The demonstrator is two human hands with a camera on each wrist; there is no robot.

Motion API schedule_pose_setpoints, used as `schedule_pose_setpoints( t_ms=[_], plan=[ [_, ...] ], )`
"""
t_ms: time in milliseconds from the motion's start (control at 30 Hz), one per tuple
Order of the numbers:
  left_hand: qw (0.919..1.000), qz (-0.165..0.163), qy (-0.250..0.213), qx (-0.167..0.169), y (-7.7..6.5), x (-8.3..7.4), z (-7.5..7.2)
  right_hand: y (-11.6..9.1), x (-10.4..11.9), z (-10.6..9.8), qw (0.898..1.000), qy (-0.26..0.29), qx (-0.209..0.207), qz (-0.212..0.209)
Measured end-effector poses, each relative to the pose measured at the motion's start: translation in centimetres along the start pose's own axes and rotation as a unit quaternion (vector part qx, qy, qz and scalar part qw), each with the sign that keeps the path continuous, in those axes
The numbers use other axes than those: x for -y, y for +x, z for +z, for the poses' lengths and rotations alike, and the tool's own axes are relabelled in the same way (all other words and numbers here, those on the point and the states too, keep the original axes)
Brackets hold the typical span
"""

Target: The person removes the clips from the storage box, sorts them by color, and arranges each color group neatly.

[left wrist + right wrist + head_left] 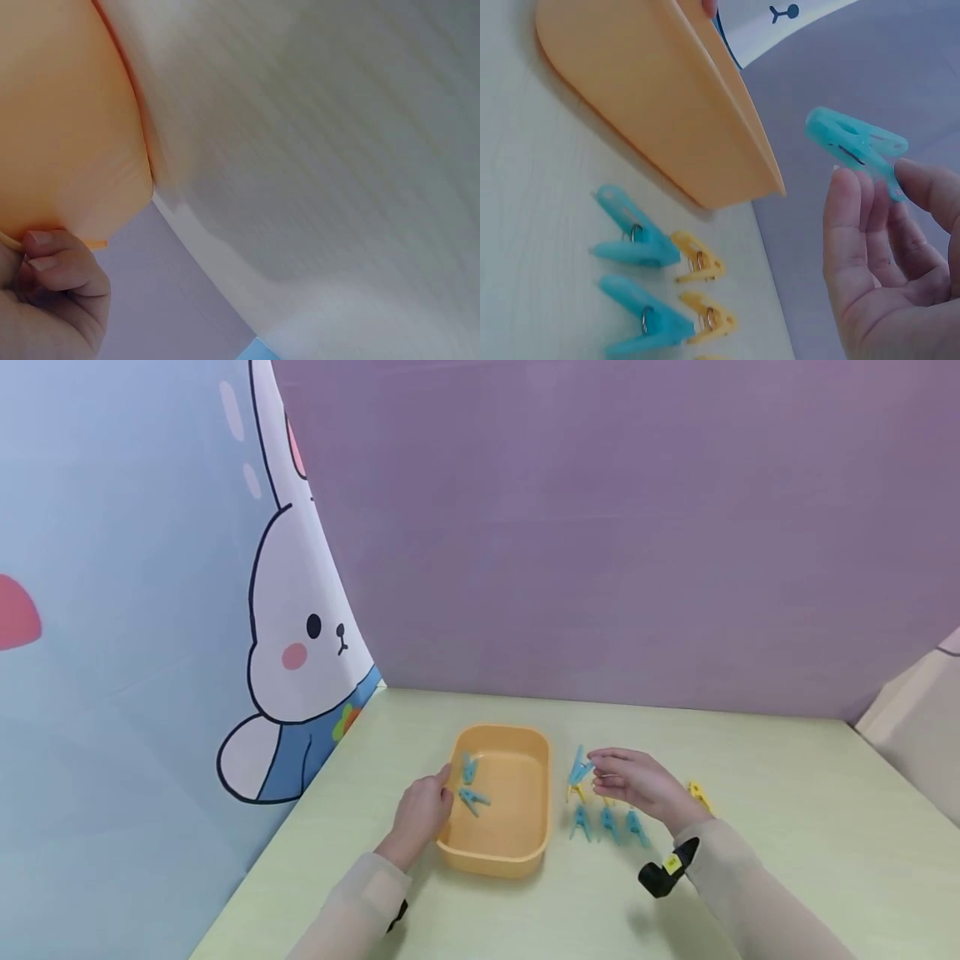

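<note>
My left hand (422, 814) grips the left rim of an orange plastic basin (491, 866), fingertips curled over the edge in the left wrist view. Two blue clothespins (474, 798) lie inside the basin along its left side. To the right of the basin, my right hand (636, 783) is raised over the table. Between thumb and fingers it pinches a blue-green clothespin (859, 142) by one handle end, the jaw end pointing away from the palm. Below the hand, three blue clothespins (609, 823) lie in a row, with yellow clothespins (697, 256) just behind them.
Another yellow clothespin (699, 795) lies on the pale table (780, 835) beyond my right wrist. A purple wall (600, 543) rises at the table's far edge. On the left stands a blue panel with a cartoon rabbit (300, 635).
</note>
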State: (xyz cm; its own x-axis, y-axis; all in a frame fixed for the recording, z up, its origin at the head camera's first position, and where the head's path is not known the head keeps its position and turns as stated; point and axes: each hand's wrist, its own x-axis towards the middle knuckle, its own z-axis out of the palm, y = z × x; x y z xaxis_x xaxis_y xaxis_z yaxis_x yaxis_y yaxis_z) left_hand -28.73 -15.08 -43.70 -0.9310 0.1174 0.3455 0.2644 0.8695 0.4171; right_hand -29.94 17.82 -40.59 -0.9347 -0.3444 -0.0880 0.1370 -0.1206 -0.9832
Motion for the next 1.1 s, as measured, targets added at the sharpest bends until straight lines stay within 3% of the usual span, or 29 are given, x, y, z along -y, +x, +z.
schedule_pose_setpoints(
  t_ms=[333,667,867,1100],
  plan=[
    [0.9998,-0.011,0.000,0.017,0.1,0.4,0.1,-1.4,-0.5,-1.6,1.000,0.019,0.015,-0.001],
    [0.9996,-0.016,-0.001,0.024,0.1,0.1,-0.1,-2.9,-1.4,-2.9,0.997,0.076,0.009,0.009],
    [0.9997,-0.009,0.001,0.024,0.2,0.1,0.0,-3.8,-2.0,-4.0,0.996,0.083,-0.010,0.007],
    [0.9995,-0.018,-0.002,0.026,0.2,0.2,0.1,-4.5,-2.2,-5.2,0.996,0.085,0.005,0.019]
  ],
)
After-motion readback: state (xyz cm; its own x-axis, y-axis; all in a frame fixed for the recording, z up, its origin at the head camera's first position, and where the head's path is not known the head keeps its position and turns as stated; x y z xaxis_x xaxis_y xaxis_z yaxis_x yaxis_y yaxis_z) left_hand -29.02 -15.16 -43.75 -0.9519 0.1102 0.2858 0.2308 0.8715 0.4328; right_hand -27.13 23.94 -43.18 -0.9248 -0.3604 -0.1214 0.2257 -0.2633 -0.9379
